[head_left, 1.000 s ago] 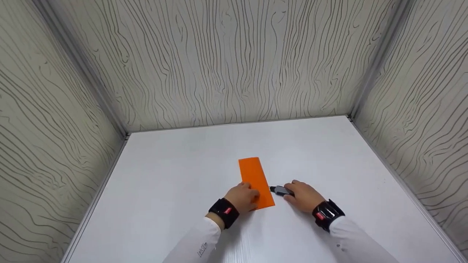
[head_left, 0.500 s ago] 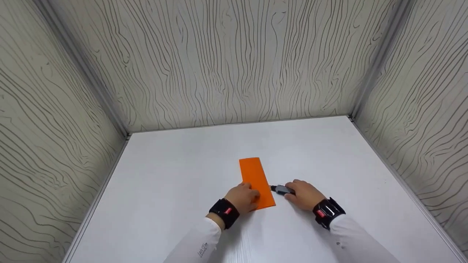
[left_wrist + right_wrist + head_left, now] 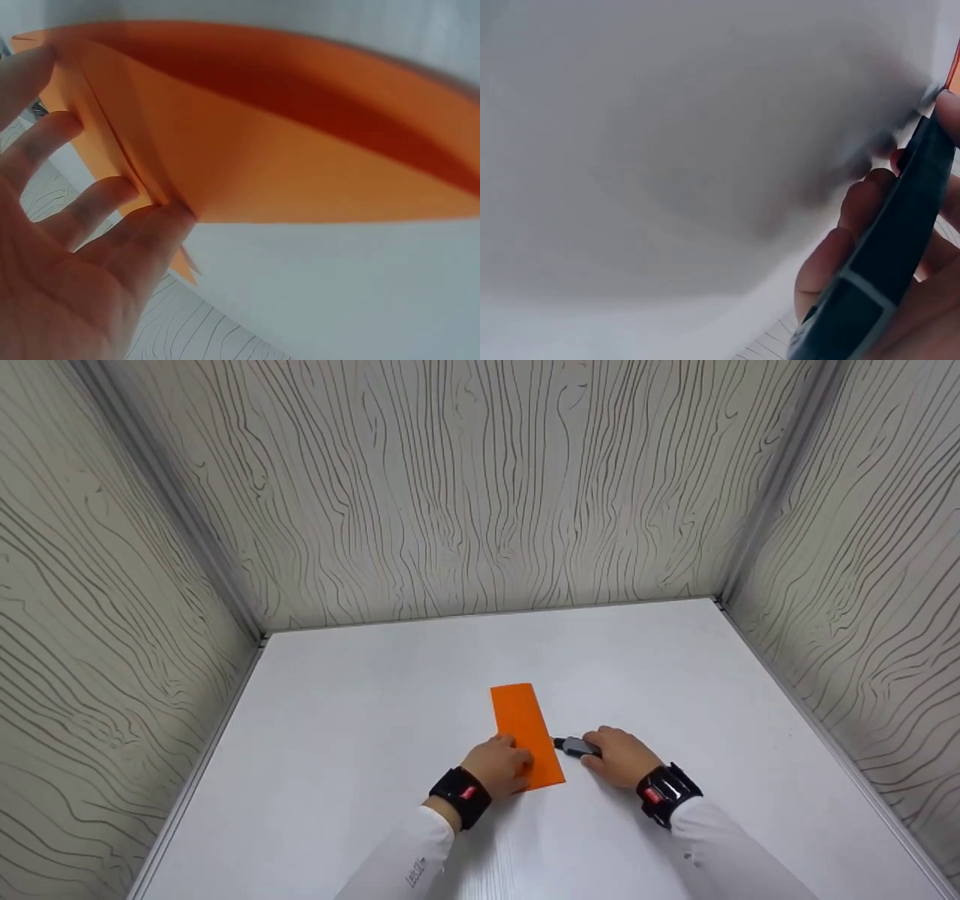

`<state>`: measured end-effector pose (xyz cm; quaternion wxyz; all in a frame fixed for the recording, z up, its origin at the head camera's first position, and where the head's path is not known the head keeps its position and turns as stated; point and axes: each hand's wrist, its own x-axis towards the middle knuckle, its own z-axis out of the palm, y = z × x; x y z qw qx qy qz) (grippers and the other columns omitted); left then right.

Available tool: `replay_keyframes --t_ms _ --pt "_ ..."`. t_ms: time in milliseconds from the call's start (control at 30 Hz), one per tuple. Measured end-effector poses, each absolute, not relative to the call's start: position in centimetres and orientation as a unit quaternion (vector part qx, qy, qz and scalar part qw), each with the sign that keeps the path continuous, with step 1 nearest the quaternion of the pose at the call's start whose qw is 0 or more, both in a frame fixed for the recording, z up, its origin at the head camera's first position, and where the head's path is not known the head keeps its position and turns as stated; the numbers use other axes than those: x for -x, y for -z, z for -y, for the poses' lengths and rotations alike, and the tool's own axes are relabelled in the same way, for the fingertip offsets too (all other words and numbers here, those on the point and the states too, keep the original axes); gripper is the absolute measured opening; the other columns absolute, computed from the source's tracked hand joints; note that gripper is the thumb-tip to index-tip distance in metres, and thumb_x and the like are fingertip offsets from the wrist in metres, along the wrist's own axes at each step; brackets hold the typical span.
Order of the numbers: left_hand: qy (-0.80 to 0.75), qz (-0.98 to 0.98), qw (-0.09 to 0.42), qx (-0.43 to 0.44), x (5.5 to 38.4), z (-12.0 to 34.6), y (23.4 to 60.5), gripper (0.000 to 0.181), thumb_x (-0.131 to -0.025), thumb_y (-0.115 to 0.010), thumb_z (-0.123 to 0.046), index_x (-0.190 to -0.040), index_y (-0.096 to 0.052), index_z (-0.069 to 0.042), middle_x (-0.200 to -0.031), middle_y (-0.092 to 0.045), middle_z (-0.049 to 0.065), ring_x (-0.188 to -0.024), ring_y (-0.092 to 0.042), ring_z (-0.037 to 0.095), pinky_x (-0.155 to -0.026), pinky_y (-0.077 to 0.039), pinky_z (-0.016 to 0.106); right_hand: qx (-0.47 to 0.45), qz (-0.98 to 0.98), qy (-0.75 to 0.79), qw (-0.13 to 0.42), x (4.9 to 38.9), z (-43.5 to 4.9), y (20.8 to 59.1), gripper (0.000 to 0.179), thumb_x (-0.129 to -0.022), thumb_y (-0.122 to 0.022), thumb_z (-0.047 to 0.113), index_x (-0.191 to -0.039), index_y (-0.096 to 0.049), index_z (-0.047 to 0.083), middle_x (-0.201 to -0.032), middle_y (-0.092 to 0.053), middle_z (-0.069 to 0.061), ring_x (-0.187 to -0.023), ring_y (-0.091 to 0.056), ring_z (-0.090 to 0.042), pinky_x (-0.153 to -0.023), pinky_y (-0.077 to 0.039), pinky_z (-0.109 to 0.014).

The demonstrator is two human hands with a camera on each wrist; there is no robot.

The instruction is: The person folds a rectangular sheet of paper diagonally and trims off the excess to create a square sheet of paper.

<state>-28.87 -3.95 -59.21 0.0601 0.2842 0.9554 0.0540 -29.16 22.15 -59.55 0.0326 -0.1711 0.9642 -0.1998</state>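
A folded orange paper sheet (image 3: pixel 517 709) lies lengthwise on the white table, and its layers gape apart in the left wrist view. My left hand (image 3: pixel 495 765) presses it down near its lower end, fingertips spread along the paper (image 3: pixel 247 157). Just right of the sheet, my right hand (image 3: pixel 621 756) grips a grey and black utility knife (image 3: pixel 577 747). The front end of the knife meets the paper's right long edge in the head view. The dark handle (image 3: pixel 885 240) fills the palm in the right wrist view, where only a sliver of orange shows.
The white tabletop (image 3: pixel 360 697) stretches around both hands. Wood-grain panels stand at the back (image 3: pixel 465 495), left and right, joined by grey corner posts (image 3: pixel 776 472). Black bands (image 3: pixel 459 796) circle both wrists.
My right hand and the knife have shifted slightly away from me along the paper's right edge. The left hand and the sheet stay almost still.
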Motion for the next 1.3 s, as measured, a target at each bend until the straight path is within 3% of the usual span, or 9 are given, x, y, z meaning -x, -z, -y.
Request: replay_keyframes --t_ms 1300 --pt "-0.060 -0.954 0.060 -0.289 28.39 4.03 58.25 0.019 -0.102 -0.078 -0.031 -0.118 -0.078 -0.021 -0.090 -0.053 0.000 -0.083 -0.048 0.016 -0.077 -0.044 0.025 0.164 -0.966 0.200 0.008 30.10 -21.71 60.22 0.020 -0.100 -0.077 0.018 -0.113 -0.075 0.003 -0.090 -0.061 -0.005 -0.079 -0.051 -0.019 -0.076 -0.047 -0.039"
